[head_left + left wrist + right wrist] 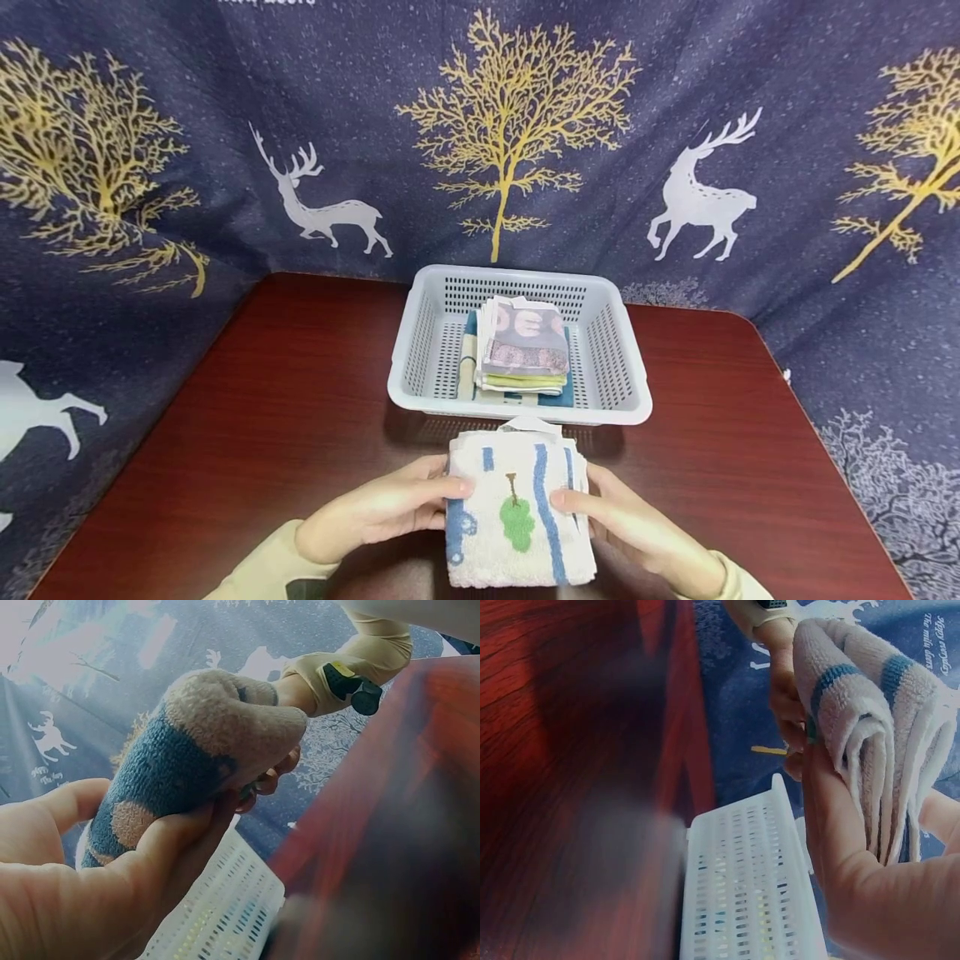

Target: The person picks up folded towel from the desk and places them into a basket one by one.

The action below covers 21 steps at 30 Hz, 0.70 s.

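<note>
A folded white towel [517, 533] with blue stripes and a green tree-like figure is held up in front of the basket. My left hand [393, 504] grips its left edge, thumb on the front face. On the opposite edge my right hand [633, 525] holds it the same way, fingers behind. In the left wrist view the towel [169, 780] shows a rounded fold in blue and white. Several stacked layers of the towel [885, 735] show edge-on in the right wrist view, between thumb and fingers.
A pale grey perforated basket [405, 367] stands at the table's back middle. Inside lies a stack of folded cloths [528, 337], with a printed one on top and a blue one beneath. The dark red table [300, 400] meets a blue curtain [337, 167] with deer and trees.
</note>
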Motion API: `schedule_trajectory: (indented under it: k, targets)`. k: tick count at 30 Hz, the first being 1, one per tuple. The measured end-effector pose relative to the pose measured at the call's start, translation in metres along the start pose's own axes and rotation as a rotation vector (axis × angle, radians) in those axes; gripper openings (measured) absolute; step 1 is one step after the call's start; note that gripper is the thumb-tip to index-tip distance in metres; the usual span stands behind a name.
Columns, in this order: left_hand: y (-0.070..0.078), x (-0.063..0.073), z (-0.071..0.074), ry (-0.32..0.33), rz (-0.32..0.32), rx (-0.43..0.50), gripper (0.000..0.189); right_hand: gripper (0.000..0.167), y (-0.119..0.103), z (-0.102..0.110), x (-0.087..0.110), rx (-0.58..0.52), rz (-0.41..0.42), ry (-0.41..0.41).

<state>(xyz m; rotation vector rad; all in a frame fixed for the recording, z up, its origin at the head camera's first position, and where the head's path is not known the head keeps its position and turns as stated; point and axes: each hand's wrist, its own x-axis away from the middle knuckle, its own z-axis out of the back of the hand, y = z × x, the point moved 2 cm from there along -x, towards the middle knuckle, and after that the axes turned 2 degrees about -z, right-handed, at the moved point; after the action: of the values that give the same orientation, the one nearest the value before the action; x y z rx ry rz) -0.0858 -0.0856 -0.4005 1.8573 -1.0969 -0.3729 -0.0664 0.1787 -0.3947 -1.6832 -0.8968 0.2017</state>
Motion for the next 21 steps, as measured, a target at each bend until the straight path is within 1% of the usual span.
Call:
schedule_trajectory:
  k: [4,11,16,21]
  targets:
    - [0.0018,0.0008,-0.0005,-0.008,-0.005,0.000,0.054,0.038,-0.0003,-0.0008,0.0013,-0.011,0.013,0.012]
    - [0.0021,-0.0002,-0.0005,-0.029,-0.011,0.006,0.066,0.041,-0.0048,-0.0025,0.0042,0.014,0.026,0.084]
    - [0.0028,0.0000,-0.0021,-0.028,0.022,-0.015,0.069,0.042,-0.0064,-0.0027,0.0048,0.022,0.019,0.114]
    - [0.0036,0.0009,-0.0045,-0.047,0.044,-0.019,0.076,0.041,-0.0062,-0.0029,0.0046,0.021,0.037,0.110]
